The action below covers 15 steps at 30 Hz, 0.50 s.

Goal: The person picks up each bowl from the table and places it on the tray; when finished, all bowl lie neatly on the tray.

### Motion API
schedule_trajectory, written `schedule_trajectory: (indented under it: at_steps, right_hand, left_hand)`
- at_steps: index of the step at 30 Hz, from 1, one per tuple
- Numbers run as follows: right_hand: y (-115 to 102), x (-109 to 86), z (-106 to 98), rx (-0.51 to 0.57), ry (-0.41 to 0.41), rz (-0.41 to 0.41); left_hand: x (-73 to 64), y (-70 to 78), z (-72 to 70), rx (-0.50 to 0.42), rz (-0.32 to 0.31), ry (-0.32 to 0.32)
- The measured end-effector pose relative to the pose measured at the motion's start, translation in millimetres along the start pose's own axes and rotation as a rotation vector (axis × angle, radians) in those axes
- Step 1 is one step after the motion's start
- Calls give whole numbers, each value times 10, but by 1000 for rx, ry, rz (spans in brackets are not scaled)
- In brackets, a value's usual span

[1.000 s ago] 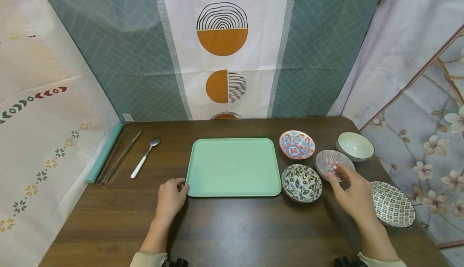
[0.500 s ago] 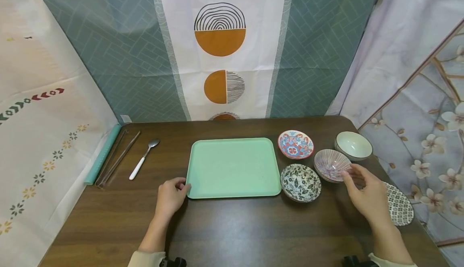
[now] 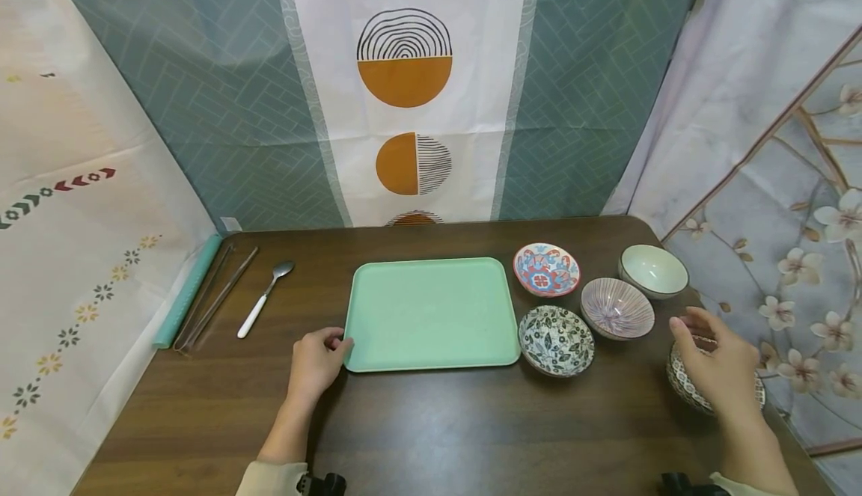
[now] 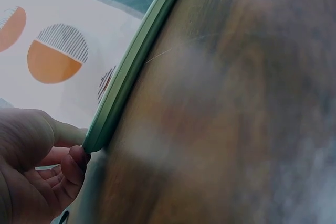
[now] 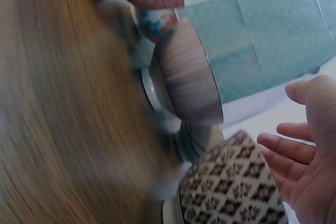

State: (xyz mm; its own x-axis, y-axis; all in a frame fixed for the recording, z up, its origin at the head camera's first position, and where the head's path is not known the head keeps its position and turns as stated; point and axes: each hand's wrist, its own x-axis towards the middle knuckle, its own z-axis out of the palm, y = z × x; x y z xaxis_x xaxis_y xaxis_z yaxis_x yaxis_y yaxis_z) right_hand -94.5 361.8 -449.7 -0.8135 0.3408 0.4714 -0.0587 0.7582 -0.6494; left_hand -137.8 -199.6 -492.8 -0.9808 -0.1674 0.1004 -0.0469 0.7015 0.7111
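My left hand (image 3: 316, 365) pinches the near left corner of a light green rectangular tray (image 3: 431, 316); in the left wrist view its thumb and a finger meet at the tray's edge (image 4: 128, 66). My right hand (image 3: 720, 365) is over a bowl with a dark diamond pattern (image 3: 683, 384) at the right and hides much of it. In the right wrist view, the relaxed fingers (image 5: 289, 150) are beside that bowl's rim, with nothing held. Left of this hand sit a purple-striped bowl (image 3: 617, 309) and a black-and-white leaf-patterned bowl (image 3: 557, 341).
Behind those stand a red-and-blue flowered bowl (image 3: 546, 269) and a pale green bowl (image 3: 653, 270). At the left lie a spoon with a white handle (image 3: 265, 300), metal tongs (image 3: 215, 301) and a teal roll (image 3: 188, 292). Fabric hangings (image 3: 256, 107) enclose the table's back and sides.
My right hand has moved rightward and toward me, from the purple-striped bowl to over the diamond-patterned bowl. My left hand has stayed at the tray's corner. The head view has shifted slightly.
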Motion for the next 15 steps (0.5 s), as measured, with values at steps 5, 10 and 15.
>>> schedule_trajectory:
  at_steps: [5,10,15]
  right_hand:
    - [149,38,-80,-26,-14,36]
    - [301,49,-160,-62,-26,54]
    - [435,42,-276,-127,-64,98]
  left_hand:
    - [12,-15,11,-2,-13,-3]
    - [14,-28,17,-12,-20,-16]
    - [12,-41,15,-17,-14,-19]
